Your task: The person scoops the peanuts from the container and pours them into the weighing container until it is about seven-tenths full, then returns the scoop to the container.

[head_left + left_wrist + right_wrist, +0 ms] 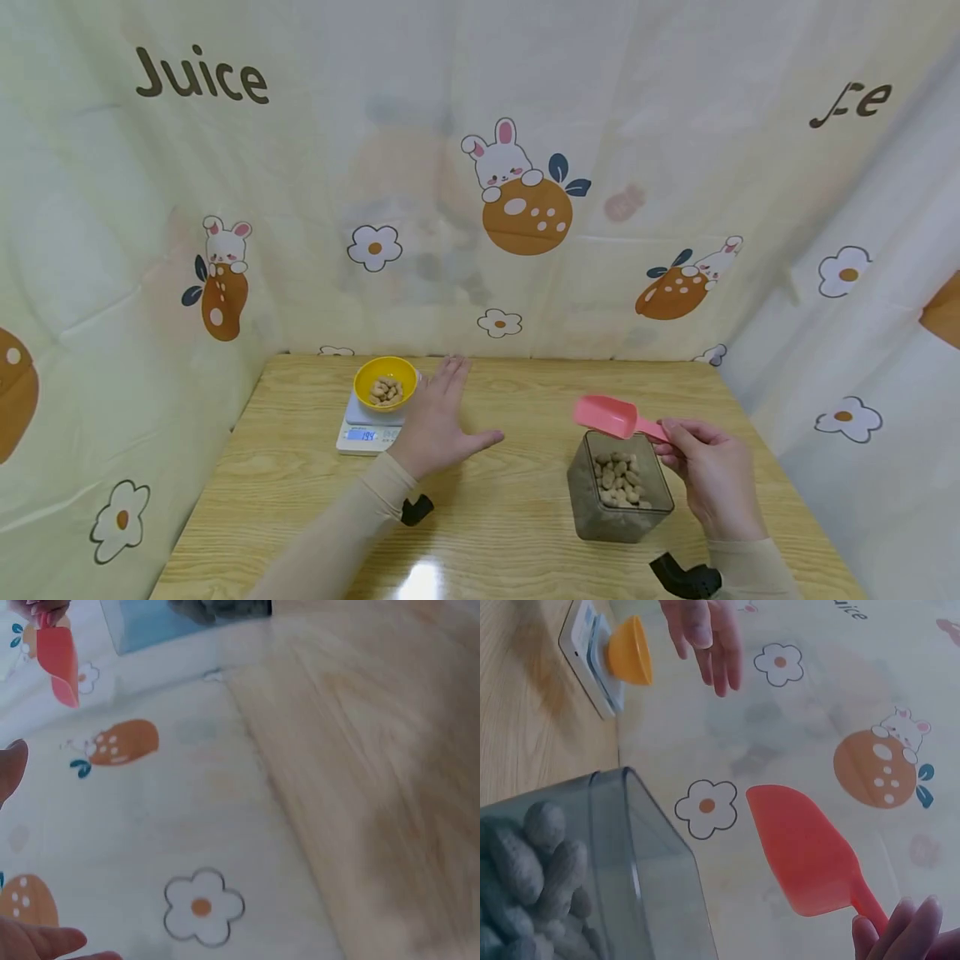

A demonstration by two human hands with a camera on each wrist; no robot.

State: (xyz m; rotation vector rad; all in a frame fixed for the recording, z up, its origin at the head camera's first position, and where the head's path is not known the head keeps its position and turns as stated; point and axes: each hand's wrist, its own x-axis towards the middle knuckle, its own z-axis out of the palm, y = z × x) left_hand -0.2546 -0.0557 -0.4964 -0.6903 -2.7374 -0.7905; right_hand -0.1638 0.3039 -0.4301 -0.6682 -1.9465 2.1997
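My right hand [708, 475] pinches the handle of a pink scoop [607, 415], held above the far rim of a grey see-through container [622, 521]. Inside that container lie peanuts in their shells [618, 483]. The scoop's bowl shows no peanuts in the head view. My left hand [438, 425] hovers with fingers straight and thumb spread, just right of a yellow bowl [365, 375]. Several peanuts [386, 391] sit in the bowl, which stands on a white kitchen scale [352, 446] with a lit display. Part of the scale is hidden behind the left hand.
The wooden table [517, 500] carries the scale at the back left and the container at the right. A printed curtain [420, 300] hangs along the table's back and sides. Black straps [686, 577] show at both wrists.
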